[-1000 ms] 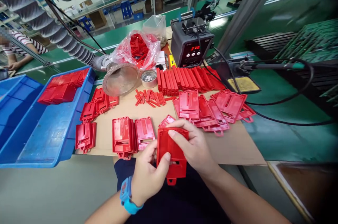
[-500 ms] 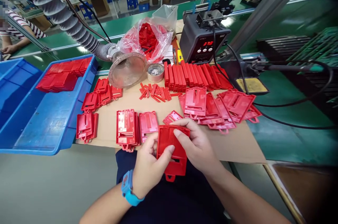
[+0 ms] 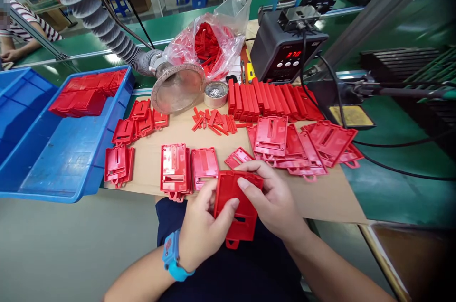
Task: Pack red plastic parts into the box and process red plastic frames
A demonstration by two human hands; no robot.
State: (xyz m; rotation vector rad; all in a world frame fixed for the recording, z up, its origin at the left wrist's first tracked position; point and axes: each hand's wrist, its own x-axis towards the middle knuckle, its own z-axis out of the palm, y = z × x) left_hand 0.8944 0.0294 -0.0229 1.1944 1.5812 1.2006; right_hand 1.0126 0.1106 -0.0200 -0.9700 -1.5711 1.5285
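Observation:
Both my hands grip one flat red plastic housing (image 3: 238,212) held upright over my lap at the bench's front edge. My left hand (image 3: 202,231), with a blue watch on the wrist, wraps its left side, thumb pressed on the face. My right hand (image 3: 271,202) clasps the top right corner, fingers curled over the upper edge. Just beyond lie more red housings (image 3: 185,169) on a cardboard sheet (image 3: 320,197), and a fanned pile of red housings (image 3: 302,143) to the right.
A blue bin (image 3: 64,159) with stacked red parts sits left. A fume extraction hose (image 3: 176,86), a bag of red pieces (image 3: 208,45), a small tin (image 3: 216,94), a soldering station (image 3: 285,50) and its cables stand behind. Another person's arm (image 3: 21,45) is far left.
My hands keep the same grip on the red housing. The view has tilted and shifted slightly, so the bench items sit a little further right and higher.

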